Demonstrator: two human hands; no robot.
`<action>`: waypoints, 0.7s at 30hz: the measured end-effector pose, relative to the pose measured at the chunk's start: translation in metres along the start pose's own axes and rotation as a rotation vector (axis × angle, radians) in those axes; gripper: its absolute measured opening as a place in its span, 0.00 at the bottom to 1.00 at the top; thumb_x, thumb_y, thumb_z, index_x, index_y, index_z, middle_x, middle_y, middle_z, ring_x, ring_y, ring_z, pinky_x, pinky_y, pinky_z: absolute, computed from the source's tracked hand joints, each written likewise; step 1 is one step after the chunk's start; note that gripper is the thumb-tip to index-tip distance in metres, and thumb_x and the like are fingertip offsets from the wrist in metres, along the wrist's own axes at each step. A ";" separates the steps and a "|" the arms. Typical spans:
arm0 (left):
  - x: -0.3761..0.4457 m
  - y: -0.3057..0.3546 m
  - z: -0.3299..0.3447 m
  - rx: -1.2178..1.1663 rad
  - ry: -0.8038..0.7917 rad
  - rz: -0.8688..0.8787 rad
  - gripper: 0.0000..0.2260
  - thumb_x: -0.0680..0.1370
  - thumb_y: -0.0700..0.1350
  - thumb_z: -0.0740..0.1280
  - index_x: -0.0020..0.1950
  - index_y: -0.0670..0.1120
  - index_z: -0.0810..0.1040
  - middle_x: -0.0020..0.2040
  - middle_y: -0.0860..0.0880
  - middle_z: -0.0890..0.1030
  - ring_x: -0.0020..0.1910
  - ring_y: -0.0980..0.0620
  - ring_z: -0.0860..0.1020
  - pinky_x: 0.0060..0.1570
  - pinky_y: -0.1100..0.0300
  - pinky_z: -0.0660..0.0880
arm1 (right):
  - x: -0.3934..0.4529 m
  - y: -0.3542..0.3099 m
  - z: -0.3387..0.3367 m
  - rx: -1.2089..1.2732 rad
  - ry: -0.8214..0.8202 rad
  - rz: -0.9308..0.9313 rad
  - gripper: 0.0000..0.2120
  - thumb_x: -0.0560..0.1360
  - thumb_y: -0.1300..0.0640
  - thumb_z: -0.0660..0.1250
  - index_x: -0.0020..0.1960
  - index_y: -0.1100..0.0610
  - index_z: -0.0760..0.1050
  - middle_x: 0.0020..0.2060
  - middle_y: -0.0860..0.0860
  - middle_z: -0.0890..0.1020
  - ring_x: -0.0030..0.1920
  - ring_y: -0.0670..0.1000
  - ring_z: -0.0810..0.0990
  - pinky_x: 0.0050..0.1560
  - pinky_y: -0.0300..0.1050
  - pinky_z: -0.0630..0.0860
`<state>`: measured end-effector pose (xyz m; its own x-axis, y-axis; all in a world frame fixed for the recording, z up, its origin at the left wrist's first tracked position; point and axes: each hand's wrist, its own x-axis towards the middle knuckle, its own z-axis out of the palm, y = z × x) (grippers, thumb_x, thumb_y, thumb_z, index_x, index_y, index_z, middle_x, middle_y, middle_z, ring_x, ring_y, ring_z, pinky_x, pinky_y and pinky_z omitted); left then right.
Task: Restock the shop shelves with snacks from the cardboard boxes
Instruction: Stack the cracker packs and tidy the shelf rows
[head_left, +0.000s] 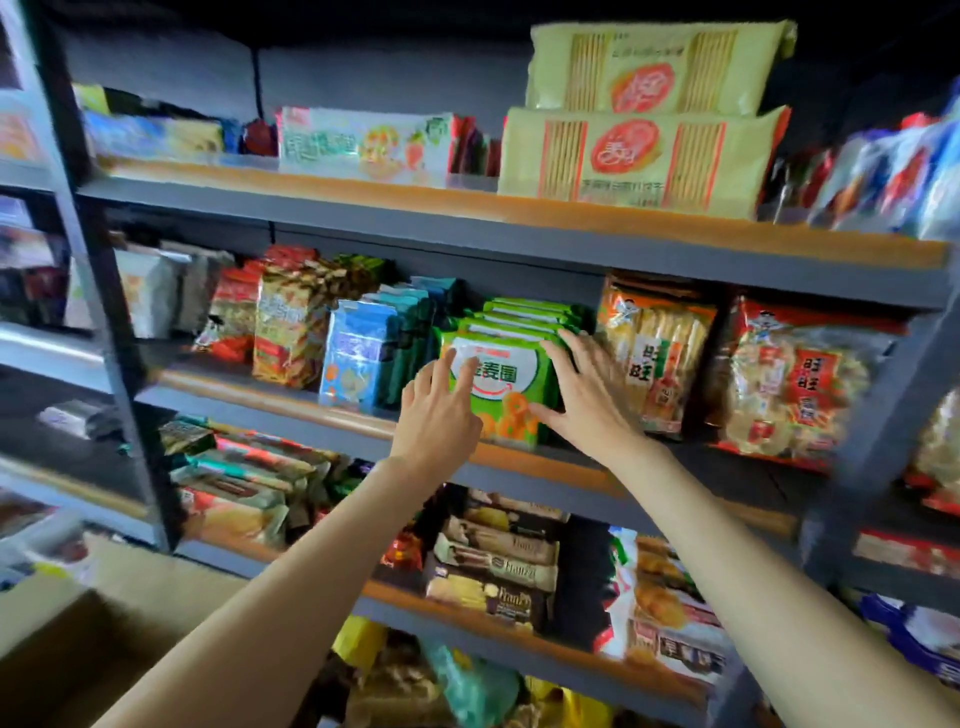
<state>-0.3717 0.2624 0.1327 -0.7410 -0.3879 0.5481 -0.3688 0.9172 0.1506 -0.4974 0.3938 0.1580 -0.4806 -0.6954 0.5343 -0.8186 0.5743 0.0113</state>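
Both hands, left (435, 415) and right (582, 395), lie open-fingered against the front green pack (501, 387) at the shelf (332, 410) edge; a careless push could topple it off.

My left hand (434, 415) and right hand (582, 400) flank the front biscuit packet (501, 384) on the middle shelf (291, 402). Identical packets stand behind it. Rice cracker bags (654, 358) stand just right; a packet row (358, 358) left.

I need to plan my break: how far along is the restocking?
Done: a row of green packs already stands on the middle shelf. In hand: left hand and right hand press the front green pack into line. Left: a cardboard box sits lower left, contents hidden.
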 end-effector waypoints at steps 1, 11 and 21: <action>0.006 -0.002 0.002 0.003 -0.024 0.007 0.29 0.78 0.44 0.59 0.76 0.48 0.49 0.76 0.44 0.50 0.74 0.43 0.53 0.69 0.50 0.55 | 0.010 -0.002 0.003 0.003 -0.031 -0.004 0.38 0.74 0.43 0.66 0.76 0.54 0.53 0.76 0.51 0.50 0.76 0.54 0.47 0.73 0.59 0.49; 0.050 -0.031 0.034 -0.038 -0.173 0.213 0.32 0.78 0.41 0.59 0.77 0.50 0.44 0.76 0.39 0.40 0.74 0.41 0.47 0.70 0.49 0.53 | 0.077 -0.009 0.027 -0.120 -0.212 0.123 0.39 0.69 0.35 0.68 0.74 0.43 0.56 0.75 0.46 0.57 0.74 0.54 0.56 0.71 0.65 0.44; 0.047 -0.097 0.018 -0.173 0.054 0.283 0.27 0.67 0.41 0.54 0.67 0.43 0.67 0.66 0.35 0.71 0.60 0.34 0.73 0.56 0.44 0.74 | 0.081 -0.054 0.009 -0.210 -0.290 0.256 0.40 0.71 0.47 0.71 0.75 0.49 0.53 0.76 0.53 0.53 0.76 0.57 0.48 0.70 0.67 0.39</action>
<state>-0.3811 0.1532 0.1292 -0.7680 -0.1150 0.6300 -0.0486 0.9914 0.1217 -0.4953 0.3023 0.1933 -0.7524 -0.5949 0.2828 -0.5944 0.7982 0.0974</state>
